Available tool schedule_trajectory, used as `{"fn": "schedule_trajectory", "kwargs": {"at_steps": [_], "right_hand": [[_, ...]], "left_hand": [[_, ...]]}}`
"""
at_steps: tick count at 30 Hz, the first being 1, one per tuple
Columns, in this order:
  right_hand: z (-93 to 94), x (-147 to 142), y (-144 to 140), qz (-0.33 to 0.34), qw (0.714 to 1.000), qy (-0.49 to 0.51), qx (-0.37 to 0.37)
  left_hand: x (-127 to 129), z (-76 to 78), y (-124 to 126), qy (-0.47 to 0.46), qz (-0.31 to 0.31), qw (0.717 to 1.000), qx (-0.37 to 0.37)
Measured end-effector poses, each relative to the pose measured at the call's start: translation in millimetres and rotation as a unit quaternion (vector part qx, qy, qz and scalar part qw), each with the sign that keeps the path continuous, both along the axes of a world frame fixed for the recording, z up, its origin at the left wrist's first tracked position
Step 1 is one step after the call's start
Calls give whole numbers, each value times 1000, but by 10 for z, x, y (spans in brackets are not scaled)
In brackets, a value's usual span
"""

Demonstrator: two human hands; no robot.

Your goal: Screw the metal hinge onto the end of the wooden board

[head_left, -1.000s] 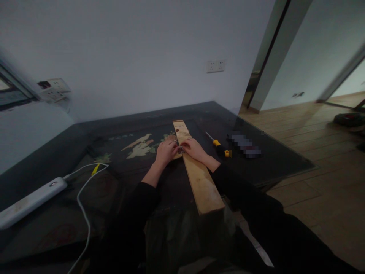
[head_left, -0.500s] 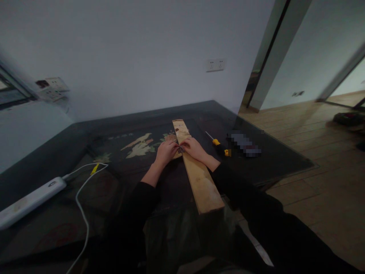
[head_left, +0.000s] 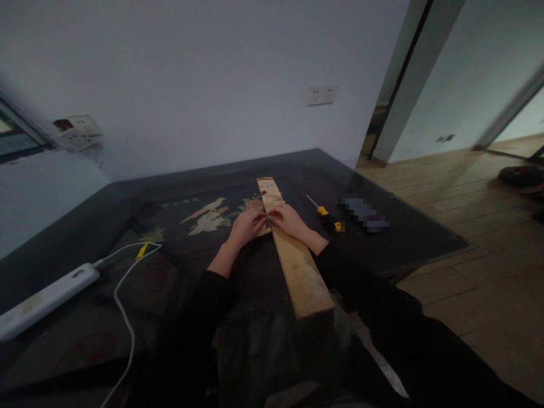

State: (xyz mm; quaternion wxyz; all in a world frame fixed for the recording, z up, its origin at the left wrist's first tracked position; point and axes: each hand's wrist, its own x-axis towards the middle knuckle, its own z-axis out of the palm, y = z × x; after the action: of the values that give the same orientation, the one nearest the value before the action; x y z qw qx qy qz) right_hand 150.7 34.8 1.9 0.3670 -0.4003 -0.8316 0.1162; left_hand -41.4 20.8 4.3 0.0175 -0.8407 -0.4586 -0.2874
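A long wooden board [head_left: 300,272] lies lengthwise on the dark table, its near end reaching past the table's front edge. Over its middle my left hand [head_left: 249,224] and my right hand [head_left: 288,219] meet, fingertips pinched close together. Between them shows a small metal piece [head_left: 270,221], perhaps a hinge, too small to name surely. Both hands grip at it, the right one resting on the board. To the right of the board lies a screwdriver [head_left: 326,217] with a yellow and black handle, its shaft pointing away from me.
Right of the screwdriver is a blurred-out flat object [head_left: 364,213]. On the left, a white power strip [head_left: 51,300] and its cable [head_left: 123,309] with a yellow tag lie on the dark table [head_left: 178,175]. A wall stands behind the table's far edge.
My left hand and wrist have shifted very slightly to the left. The fingertips stay together at the small metal piece, and the board has not moved.
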Motion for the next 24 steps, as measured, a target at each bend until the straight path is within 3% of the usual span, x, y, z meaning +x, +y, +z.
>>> {"fn": "schedule_trajectory", "kwargs": {"at_steps": [3,24], "right_hand": [[8,6,-4,6,1000,2,-5],[33,-6,-45,-1,1000,4,-22]], "left_hand": [[-10,-7,18,16,-11,1000,0],[180,51,-50,144,109,983,33]]}}
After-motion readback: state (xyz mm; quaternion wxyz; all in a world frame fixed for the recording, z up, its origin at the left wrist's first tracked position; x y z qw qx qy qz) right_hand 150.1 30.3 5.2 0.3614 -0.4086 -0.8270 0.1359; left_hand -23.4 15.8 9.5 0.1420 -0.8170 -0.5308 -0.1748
